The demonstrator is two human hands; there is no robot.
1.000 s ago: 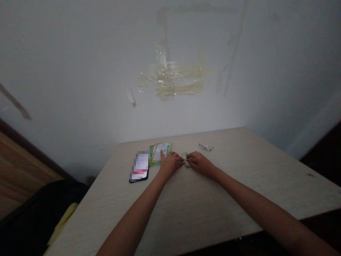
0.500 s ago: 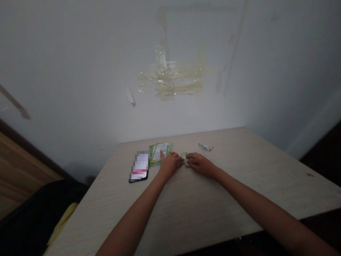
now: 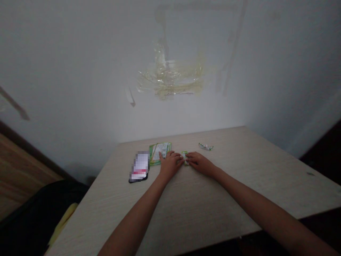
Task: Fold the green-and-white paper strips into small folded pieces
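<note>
Between my two hands a small green-and-white wrapper (image 3: 184,154) lies on the table, partly hidden by fingers. My left hand (image 3: 172,164) rests palm down to its left, fingers stretched out and their tips at the wrapper's edge; its thumb stands apart over some flat green packets (image 3: 157,148). From the right, my right hand (image 3: 199,161) has its fingers bent over the wrapper, gripping its right side against the tabletop. A folded green-and-white strip (image 3: 206,146) lies beyond my right hand.
Left of the packets is a phone (image 3: 140,167) with a blurred screen. The pale wooden table (image 3: 213,213) meets a wall (image 3: 93,71) marked by peeling clear tape (image 3: 173,80). Dark cloth and a yellow item (image 3: 62,224) are beyond the table's left edge.
Both hands stay at the wrapper, with only slight finger shifts. Less of the wrapper shows below the right fingers. The phone, packets and strip have not moved.
</note>
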